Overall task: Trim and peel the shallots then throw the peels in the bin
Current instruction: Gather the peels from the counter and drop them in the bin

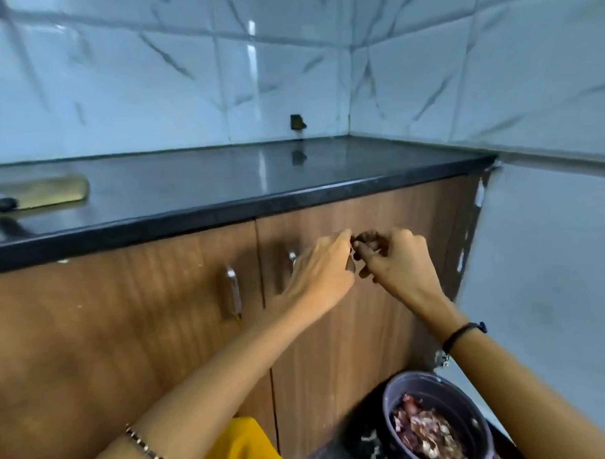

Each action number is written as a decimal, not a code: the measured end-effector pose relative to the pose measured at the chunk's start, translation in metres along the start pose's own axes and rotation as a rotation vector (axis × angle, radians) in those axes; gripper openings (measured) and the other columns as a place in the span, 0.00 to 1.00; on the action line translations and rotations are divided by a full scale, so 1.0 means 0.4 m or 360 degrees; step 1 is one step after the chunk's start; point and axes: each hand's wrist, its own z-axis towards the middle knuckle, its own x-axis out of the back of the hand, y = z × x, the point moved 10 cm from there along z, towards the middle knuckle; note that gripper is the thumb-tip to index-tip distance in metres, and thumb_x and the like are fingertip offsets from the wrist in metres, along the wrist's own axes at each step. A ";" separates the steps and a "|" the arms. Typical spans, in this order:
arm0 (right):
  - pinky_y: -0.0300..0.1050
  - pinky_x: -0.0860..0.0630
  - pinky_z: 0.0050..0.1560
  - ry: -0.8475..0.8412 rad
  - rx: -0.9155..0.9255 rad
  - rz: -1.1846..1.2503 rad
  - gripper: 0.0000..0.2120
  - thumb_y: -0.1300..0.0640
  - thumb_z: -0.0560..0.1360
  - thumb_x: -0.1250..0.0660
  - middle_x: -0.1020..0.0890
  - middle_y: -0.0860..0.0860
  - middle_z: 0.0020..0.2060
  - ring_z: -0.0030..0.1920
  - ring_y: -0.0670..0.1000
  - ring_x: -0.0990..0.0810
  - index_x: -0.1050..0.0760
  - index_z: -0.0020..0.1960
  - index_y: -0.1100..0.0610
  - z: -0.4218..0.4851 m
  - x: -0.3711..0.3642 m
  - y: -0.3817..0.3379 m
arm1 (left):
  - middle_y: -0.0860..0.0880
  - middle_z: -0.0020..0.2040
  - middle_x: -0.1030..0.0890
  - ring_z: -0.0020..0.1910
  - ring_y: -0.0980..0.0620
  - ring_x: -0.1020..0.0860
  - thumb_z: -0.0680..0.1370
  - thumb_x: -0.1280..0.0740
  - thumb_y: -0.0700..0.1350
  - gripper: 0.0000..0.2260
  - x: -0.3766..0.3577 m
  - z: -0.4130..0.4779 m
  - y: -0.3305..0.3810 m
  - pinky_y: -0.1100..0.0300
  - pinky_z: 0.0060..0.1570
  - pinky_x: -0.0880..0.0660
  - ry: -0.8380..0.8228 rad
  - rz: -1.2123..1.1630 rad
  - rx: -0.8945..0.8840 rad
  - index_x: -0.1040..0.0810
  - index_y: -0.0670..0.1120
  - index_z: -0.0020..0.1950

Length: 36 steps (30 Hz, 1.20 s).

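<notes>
Shallot [366, 238] just right of frame centre, in front of cabinet door [376, 329]. Left hand [318, 268] at its 9 o'clock and right hand [400, 260] at its 3 o'clock both pinch it with curled fingers. It is mostly covered and blurred, so its long axis and pointing are unreadable. Bin [416, 376] at 5 o'clock, holding peels [426, 429]; far side cut off.

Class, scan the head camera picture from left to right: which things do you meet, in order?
cutting board → left cabinet handle → left hand → shallot held between the hands → right hand. The bin is left out: it lies under the right hand's span.
</notes>
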 end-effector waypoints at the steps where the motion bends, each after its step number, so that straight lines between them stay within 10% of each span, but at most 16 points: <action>1: 0.51 0.16 0.38 0.0010 0.0056 0.0037 0.06 0.55 0.79 0.32 0.15 0.45 0.32 0.31 0.41 0.16 0.18 0.45 0.50 0.009 0.003 -0.053 | 0.46 0.57 0.19 0.53 0.46 0.19 0.80 0.35 0.40 0.10 0.053 -0.005 -0.006 0.50 0.50 0.20 0.0078 0.0026 -0.0010 0.27 0.46 0.61; 12: 0.48 0.20 0.47 -0.0041 0.0599 0.0103 0.06 0.50 0.77 0.31 0.14 0.45 0.43 0.46 0.46 0.17 0.17 0.50 0.51 0.071 -0.160 -0.465 | 0.51 0.60 0.21 0.58 0.47 0.22 0.81 0.39 0.43 0.11 0.454 -0.090 -0.218 0.48 0.51 0.23 0.0335 0.0363 0.0211 0.25 0.50 0.63; 17: 0.52 0.27 0.61 -0.0297 0.0733 -0.0385 0.18 0.43 0.80 0.47 0.19 0.48 0.41 0.50 0.53 0.20 0.26 0.44 0.52 0.061 -0.316 -0.559 | 0.55 0.63 0.21 0.62 0.53 0.24 0.82 0.40 0.44 0.13 0.550 -0.139 -0.333 0.57 0.53 0.26 0.0407 0.0536 0.0290 0.25 0.52 0.66; 23: 0.45 0.47 0.79 -0.0837 0.0802 -0.0629 0.28 0.46 0.86 0.57 0.34 0.57 0.77 0.79 0.52 0.40 0.35 0.76 0.62 0.040 -0.460 -0.648 | 0.54 0.63 0.21 0.61 0.52 0.22 0.82 0.41 0.44 0.14 0.616 -0.194 -0.453 0.56 0.54 0.23 0.0482 0.0721 0.0445 0.27 0.51 0.67; 27: 0.41 0.56 0.79 -0.1007 0.0925 -0.0600 0.28 0.47 0.86 0.57 0.43 0.55 0.81 0.81 0.48 0.48 0.45 0.81 0.60 0.013 -0.513 -0.711 | 0.55 0.64 0.22 0.62 0.54 0.23 0.82 0.41 0.44 0.15 0.637 -0.213 -0.495 0.59 0.53 0.25 0.0550 0.0682 0.0512 0.28 0.52 0.68; 36: 0.57 0.35 0.72 -0.1128 0.0834 -0.0400 0.24 0.48 0.86 0.54 0.27 0.59 0.72 0.72 0.58 0.29 0.27 0.69 0.59 0.055 -0.517 -0.717 | 0.53 0.62 0.19 0.60 0.51 0.22 0.81 0.41 0.44 0.15 0.638 -0.185 -0.513 0.53 0.53 0.24 0.0537 0.0614 0.0625 0.26 0.50 0.67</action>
